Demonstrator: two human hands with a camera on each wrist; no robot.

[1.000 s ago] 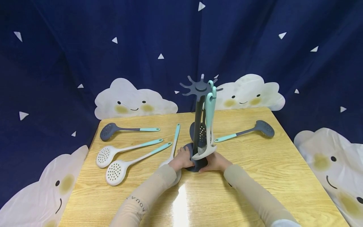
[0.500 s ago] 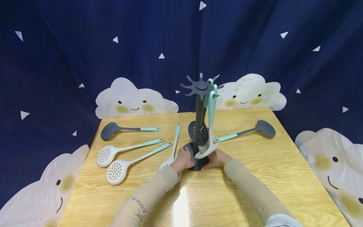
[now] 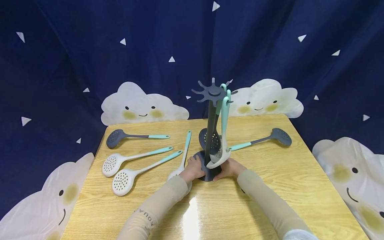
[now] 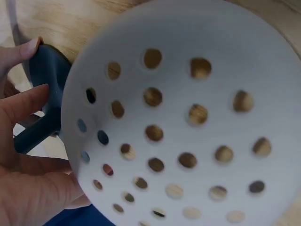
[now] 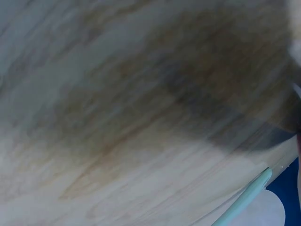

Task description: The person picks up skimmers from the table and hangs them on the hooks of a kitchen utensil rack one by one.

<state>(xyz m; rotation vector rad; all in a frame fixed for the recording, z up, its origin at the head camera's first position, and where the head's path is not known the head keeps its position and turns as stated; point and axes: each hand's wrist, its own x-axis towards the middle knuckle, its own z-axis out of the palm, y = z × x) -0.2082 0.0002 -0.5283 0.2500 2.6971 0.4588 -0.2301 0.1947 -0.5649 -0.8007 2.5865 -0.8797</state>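
Observation:
A dark utensil stand with a star-shaped hook top stands upright mid-table. My left hand grips the left side of its round base; my right hand holds the right side, partly hidden behind a hanging white ladle. Mint-handled utensils hang from the right-hand hooks, among them a dark skimmer behind the pole. Under my left forearm lies a white skimmer, its perforated head filling much of the left wrist view. The right wrist view shows mainly blurred tabletop.
To the left on the wooden table lie a dark skimmer and two white skimmers, one farther back and one nearer. On the right, a dark utensil points its mint handle toward the stand. A blue curtain hangs behind.
The stand has turned slightly under both hands, and its hanging utensils have shifted a little to the right, with the ladle tilting. Over the last half second almost nothing has moved.

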